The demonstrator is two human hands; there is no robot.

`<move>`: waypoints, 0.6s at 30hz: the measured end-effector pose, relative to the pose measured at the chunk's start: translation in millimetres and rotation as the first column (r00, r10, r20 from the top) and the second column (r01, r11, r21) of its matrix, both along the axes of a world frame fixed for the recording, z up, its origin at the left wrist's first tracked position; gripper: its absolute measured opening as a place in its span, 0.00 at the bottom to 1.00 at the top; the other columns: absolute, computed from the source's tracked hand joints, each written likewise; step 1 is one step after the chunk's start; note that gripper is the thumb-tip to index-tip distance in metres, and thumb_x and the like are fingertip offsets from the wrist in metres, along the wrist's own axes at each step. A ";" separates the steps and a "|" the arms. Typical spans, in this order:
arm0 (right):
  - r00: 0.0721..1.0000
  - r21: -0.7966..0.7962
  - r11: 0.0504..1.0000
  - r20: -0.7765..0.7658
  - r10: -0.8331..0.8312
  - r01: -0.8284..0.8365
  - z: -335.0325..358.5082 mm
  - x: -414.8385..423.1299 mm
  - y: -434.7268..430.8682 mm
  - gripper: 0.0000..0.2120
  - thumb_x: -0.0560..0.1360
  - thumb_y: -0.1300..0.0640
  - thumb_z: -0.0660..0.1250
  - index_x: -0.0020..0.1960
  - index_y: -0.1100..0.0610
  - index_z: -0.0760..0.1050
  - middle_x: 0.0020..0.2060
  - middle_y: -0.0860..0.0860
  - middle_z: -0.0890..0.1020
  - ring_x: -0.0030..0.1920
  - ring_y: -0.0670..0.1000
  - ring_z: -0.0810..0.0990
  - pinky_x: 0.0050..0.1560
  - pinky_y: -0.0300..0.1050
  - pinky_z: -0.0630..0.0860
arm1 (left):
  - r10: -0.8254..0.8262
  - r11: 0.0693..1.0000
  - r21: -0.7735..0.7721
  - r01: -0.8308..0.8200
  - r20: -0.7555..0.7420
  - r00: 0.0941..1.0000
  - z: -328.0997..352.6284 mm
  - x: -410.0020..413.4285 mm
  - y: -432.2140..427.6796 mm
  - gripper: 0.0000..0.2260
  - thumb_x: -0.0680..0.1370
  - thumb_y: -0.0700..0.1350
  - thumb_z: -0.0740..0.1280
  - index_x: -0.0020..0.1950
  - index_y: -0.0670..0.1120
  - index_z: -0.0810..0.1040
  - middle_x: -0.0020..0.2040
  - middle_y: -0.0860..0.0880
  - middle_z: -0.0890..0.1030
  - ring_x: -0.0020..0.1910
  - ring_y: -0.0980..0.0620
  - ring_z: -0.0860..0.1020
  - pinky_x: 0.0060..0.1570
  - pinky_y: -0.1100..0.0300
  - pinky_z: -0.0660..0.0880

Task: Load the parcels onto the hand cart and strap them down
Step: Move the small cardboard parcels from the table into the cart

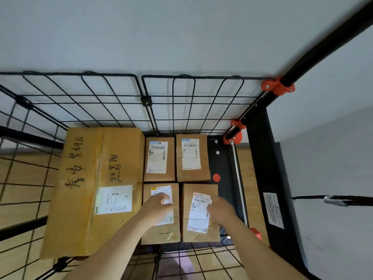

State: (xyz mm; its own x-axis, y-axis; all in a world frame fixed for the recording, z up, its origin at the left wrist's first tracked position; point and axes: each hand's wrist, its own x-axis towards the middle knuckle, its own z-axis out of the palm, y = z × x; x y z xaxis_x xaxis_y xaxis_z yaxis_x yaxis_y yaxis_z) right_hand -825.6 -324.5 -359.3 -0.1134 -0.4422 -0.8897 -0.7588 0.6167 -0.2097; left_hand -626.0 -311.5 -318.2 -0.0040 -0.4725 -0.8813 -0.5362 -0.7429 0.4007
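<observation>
Brown cardboard, five parcels, fills the hand cart in the middle of the frame. The near-left small parcel (155, 236) sits under the left hand (157, 205), which rests palm down on its label, fingers loosely bent. The right hand (220, 209) lies over the right edge of the near-right small parcel (198, 214), fingertips on the label; I cannot tell whether it grips that edge. Two far small parcels (159, 158) (192, 157) butt against them, with only thin seams between. The large parcel (94, 190) presses along their left side. To the right, a strip of bare black deck (220, 164) stays open up to a silver rod (239, 178). The wire mesh wall (141, 98) closes the far edge, just behind the parcels.
</observation>
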 end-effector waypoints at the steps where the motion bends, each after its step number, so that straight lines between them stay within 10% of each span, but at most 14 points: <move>1: 1.000 -0.011 1.000 0.007 0.003 -0.003 12.6 4.4 0.8 0.22 0.77 0.59 0.58 0.71 0.53 0.66 0.62 0.52 0.76 0.52 0.51 0.76 0.37 0.37 0.69 | -0.024 0.999 -0.021 0.024 0.006 1.000 11.0 7.9 1.6 0.20 0.78 0.47 0.61 0.70 0.49 0.67 0.68 0.50 0.69 0.42 0.57 0.74 0.41 0.65 0.71; 8: 0.992 -0.196 0.973 0.014 0.129 -0.124 117.2 69.7 14.3 0.12 0.79 0.60 0.56 0.57 0.53 0.75 0.48 0.52 0.76 0.47 0.52 0.76 0.47 0.40 0.70 | -0.094 0.969 -0.223 0.105 0.059 0.994 97.5 72.2 23.2 0.11 0.79 0.47 0.61 0.60 0.50 0.73 0.59 0.51 0.74 0.33 0.59 0.72 0.34 0.65 0.68; 12: 0.987 -0.367 0.926 0.089 0.130 -0.089 179.0 122.8 37.2 0.18 0.78 0.60 0.57 0.67 0.51 0.72 0.61 0.49 0.78 0.54 0.50 0.77 0.48 0.37 0.74 | -0.065 0.927 -0.365 0.091 0.082 0.995 152.3 116.0 47.6 0.16 0.80 0.47 0.61 0.68 0.51 0.70 0.63 0.54 0.71 0.58 0.54 0.74 0.44 0.67 0.72; 18: 0.958 -0.544 0.831 0.160 0.237 -0.115 265.4 206.6 74.0 0.18 0.77 0.62 0.57 0.63 0.52 0.75 0.61 0.48 0.78 0.57 0.49 0.77 0.50 0.37 0.72 | -0.054 0.815 -0.559 0.154 0.191 0.980 235.8 185.3 99.0 0.19 0.79 0.46 0.62 0.70 0.50 0.68 0.69 0.52 0.70 0.65 0.54 0.71 0.62 0.61 0.69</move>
State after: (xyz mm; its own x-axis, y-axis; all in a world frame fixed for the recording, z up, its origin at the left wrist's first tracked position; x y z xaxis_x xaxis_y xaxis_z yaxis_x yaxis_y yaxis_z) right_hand -619.0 -250.5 -93.9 0.1746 -0.8417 -0.5110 -0.7433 0.2277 -0.6290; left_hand -440.7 -212.4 -82.3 0.0341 -0.8936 -0.4475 -0.6899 -0.3450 0.6364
